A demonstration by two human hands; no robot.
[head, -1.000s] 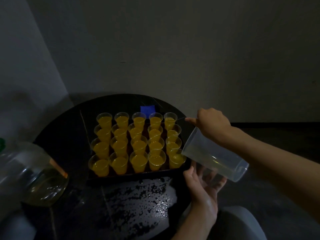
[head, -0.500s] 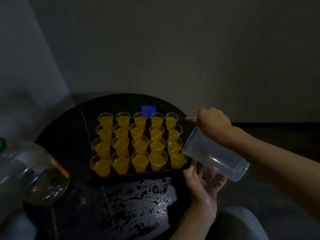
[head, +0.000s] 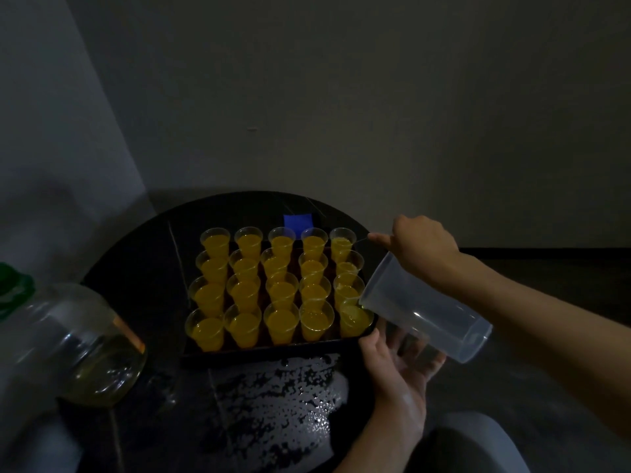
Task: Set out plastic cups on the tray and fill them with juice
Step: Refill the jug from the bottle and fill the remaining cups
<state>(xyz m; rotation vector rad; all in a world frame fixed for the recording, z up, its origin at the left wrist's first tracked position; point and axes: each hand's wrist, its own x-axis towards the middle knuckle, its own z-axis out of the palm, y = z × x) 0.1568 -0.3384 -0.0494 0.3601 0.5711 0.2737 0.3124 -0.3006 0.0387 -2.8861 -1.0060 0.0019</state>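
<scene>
right hand [head: 423, 247] grips tilted jug [head: 423, 315]; left hand [head: 399, 363] open beneath; jar label [head: 128, 332] unreadable

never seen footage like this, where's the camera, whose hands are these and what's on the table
No machine here: one camera on a person's head looks down at their own hands. The right hand grips a clear jug, tipped over the near-right cup. The left hand lies open, palm up, under the jug. A dark tray holds twenty plastic cups of orange juice on a round black table. A big clear jar with a green lid is at the left; a wet patch lies before the tray.
</scene>
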